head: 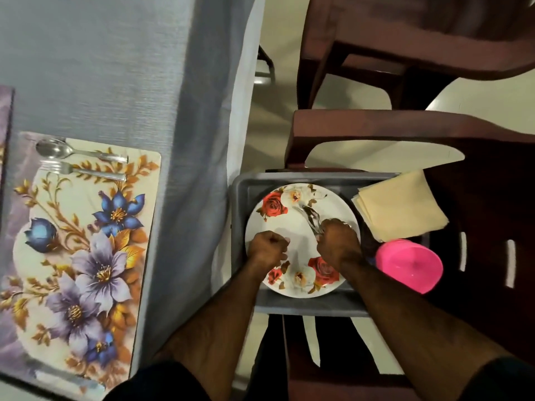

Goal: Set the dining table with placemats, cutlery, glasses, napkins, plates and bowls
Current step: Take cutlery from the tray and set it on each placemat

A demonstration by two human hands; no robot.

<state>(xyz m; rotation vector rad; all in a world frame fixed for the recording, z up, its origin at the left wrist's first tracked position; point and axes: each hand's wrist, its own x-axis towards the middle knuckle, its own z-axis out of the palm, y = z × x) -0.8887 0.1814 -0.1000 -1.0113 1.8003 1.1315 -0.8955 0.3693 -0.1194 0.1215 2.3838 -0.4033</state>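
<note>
The fingers of the right hand are curled shut around blurred metal cutlery, whose shiny ends stick out beyond the knuckles, away from the person; whether it is a spoon, a fork or both cannot be told. Just to the left of them, the left hand is balled into a loose fist, and nothing can be seen inside it. Both hands hover over or rest on a white plate printed with red and cream roses, which lies directly beneath the fingers inside a grey tray. Just right of the right hand, a pink bowl sits at the tray's corner, and beyond it, farther from the person, lies a stack of pale yellow napkins overlapping the tray's right rim. The tray rests on a dark brown chair, with a second chair farther off. Well to the left of the hands stands the counter, covered with a grey-blue cloth, and on it a floral placemat with blue and purple blooms. At the placemat's far end a spoon and a fork lie side by side, apart, handles pointing toward the tray
</note>
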